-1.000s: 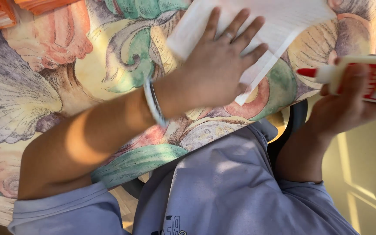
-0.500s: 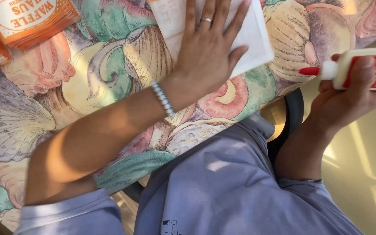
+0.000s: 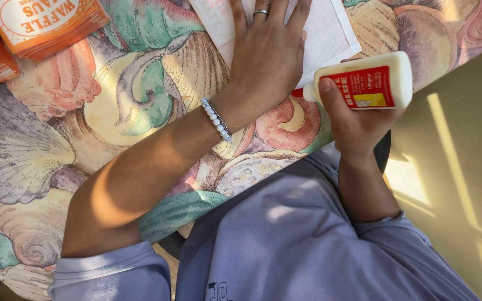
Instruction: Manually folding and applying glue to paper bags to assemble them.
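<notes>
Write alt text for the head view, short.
Seen from above, a person's left hand presses flat on a white sheet of paper while the right hand holds a white glue bottle sideways, red tip toward the paper. Both rest over a seashell-patterned tablecloth; orange booklets lie at upper left.

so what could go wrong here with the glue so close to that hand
The glue bottle in the right hand lies sideways, its red tip almost against the left hand, so a squeeze could put glue on skin or on the shell-print tablecloth rather than the white paper. The paper's corner also sits near the table edge, so it might slide if the palm lifts.
</notes>
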